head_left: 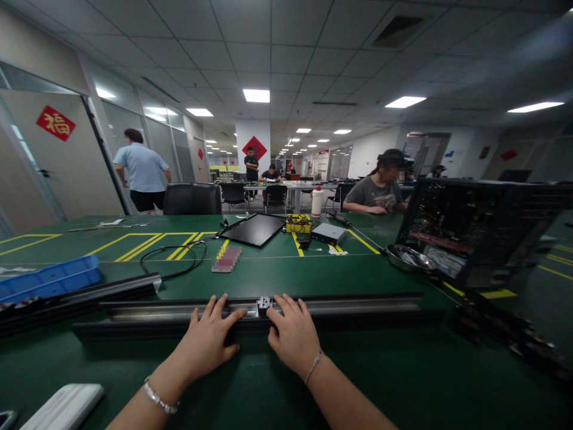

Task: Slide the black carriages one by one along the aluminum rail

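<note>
A long black channel rail with a shiny metal inner track lies lengthwise across the green table in front of me. Near its middle sits a small metal block in the track. My left hand rests on the rail left of the block, palm down with fingers spread; its index finger points toward the block. On the block's other side, my right hand has its fingers apart over the rail, the index fingertip at or touching the block. Neither hand appears to hold anything.
Another dark rail and a blue tray lie left. Behind are a black cable, dark panel and grey drive box. A metal bowl and open computer case stand right, near a seated person.
</note>
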